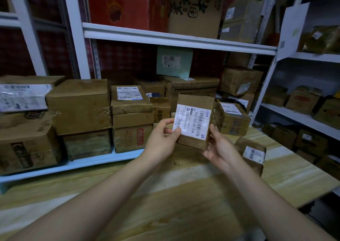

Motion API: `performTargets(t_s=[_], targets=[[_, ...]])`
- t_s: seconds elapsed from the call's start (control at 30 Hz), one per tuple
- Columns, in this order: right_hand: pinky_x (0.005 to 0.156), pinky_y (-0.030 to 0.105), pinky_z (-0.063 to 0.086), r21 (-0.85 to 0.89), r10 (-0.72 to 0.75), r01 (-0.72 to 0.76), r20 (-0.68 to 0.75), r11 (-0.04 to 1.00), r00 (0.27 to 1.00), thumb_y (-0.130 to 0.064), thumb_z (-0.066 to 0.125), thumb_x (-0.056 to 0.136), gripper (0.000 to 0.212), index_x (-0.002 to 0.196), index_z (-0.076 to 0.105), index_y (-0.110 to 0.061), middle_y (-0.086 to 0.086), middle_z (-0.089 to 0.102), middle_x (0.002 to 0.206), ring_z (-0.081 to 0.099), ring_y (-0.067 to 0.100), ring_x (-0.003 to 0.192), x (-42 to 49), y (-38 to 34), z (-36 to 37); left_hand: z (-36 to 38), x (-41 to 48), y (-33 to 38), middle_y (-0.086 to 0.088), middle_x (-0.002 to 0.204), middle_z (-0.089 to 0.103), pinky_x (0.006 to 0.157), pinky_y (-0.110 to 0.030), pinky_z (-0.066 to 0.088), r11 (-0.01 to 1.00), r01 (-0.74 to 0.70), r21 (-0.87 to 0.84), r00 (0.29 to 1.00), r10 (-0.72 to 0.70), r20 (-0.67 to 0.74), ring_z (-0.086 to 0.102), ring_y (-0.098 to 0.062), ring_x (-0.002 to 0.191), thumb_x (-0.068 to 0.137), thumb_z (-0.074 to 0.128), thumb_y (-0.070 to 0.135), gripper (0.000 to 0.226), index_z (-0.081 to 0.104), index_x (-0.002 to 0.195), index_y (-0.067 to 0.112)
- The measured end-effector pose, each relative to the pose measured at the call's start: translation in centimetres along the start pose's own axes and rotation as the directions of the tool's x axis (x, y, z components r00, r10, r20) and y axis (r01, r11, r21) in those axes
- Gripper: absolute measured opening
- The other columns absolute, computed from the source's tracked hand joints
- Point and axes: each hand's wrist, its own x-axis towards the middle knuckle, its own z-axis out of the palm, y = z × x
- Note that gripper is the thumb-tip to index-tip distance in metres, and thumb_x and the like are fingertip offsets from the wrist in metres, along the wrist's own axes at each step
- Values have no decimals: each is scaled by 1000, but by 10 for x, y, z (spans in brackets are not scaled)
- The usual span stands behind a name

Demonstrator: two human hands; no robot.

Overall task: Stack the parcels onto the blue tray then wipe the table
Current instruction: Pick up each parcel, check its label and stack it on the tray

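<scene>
left hand (161,139) and right hand (219,149) grasp a small parcel (197,101) by its lower corners, lifted above the far edge of the bench (165,204), label (192,120) facing the person, probably for reading; blue tray unseen.

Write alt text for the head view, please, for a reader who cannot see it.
A white-labelled brown parcel is held upright above a wooden table, left hand pinching its left edge, right hand cupping its lower right corner. Shelves of cardboard boxes stand behind.
</scene>
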Motion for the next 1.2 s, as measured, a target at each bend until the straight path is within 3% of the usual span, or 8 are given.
performTargets(t_s=[0.1, 0.23, 0.33, 0.53, 0.7, 0.87, 1.0, 1.2], targets=[[85, 49, 58, -19, -6, 6, 6, 1000, 1000, -27, 52, 102, 26, 116, 67, -11, 12, 77, 106, 74, 26, 97, -3, -3, -3, 3, -1, 0, 0, 101, 62, 89, -33, 54, 999, -13, 38, 996, 16, -83, 61, -13, 89, 90, 65, 15, 31, 56, 118, 27], [91, 51, 56, -55, -23, 23, -1, 998, 1000, -27, 54, 101, 26, 115, 68, -10, 14, 76, 109, 72, 28, 102, -4, -5, -6, 6, 1, -2, -1, 94, 64, 88, -42, 55, 1000, -4, -29, 988, -1, -153, 65, -20, 89, 88, 66, 11, 26, 58, 109, 24], [98, 53, 53, -29, -26, 25, -11, 999, 1000, -28, 54, 101, 29, 120, 65, -10, 15, 74, 114, 69, 31, 109, -3, -7, -9, 9, 1, -1, 0, 95, 68, 92, -47, 54, 991, 17, -131, 992, -33, -125, 66, -18, 88, 92, 63, 21, 28, 52, 118, 25], [105, 51, 48, 88, 5, -2, -31, 996, 1000, -32, 49, 103, 32, 116, 64, -7, 18, 71, 118, 67, 30, 114, -2, -6, -15, 12, 1, 2, 2, 109, 65, 100, -39, 50, 981, 50, -187, 999, -49, 10, 63, -7, 101, 89, 62, 46, 64, 36, 144, 24], [108, 46, 47, 52, 14, -15, 12, 999, 1000, -5, 55, 97, 36, 133, 57, -2, 20, 70, 121, 66, 30, 116, 0, -5, -22, 16, -1, 3, 8, 114, 63, 108, -40, 43, 976, 66, -206, 996, -52, 72, 61, -8, 109, 69, 59, 76, 95, 35, 146, 26], [109, 49, 44, 10, 91, -91, 1, 996, 996, -1, 52, 98, 41, 139, 49, 1, 26, 65, 126, 62, 35, 122, 3, -1, -22, 17, 1, 0, 11, 130, 59, 107, -42, 43, 977, 52, -205, 995, -32, 99, 57, -9, 118, 52, 44, 97, 109, 43, 139, 32], [111, 47, 44, 62, 81, -80, -9, 995, 997, 1, 54, 95, 50, 144, 45, -1, 24, 66, 126, 62, 33, 122, 6, 0, -26, 16, 0, 1, 11, 126, 63, 103, -40, 46, 982, 6, -187, 993, 17, 120, 58, -5, 116, 67, 40, 90, 86, 53, 133, 36], [102, 53, 49, 66, 16, -13, -48, 998, 999, 1, 54, 95, 48, 140, 52, -16, 9, 65, 133, 62, 26, 120, 8, -3, -30, 10, 1, -2, 2, 112, 64, 88, -31, 55, 973, -67, -219, 995, 48, -93, 62, -7, 95, 97, 55, 36, 24, 61, 119, 36]])
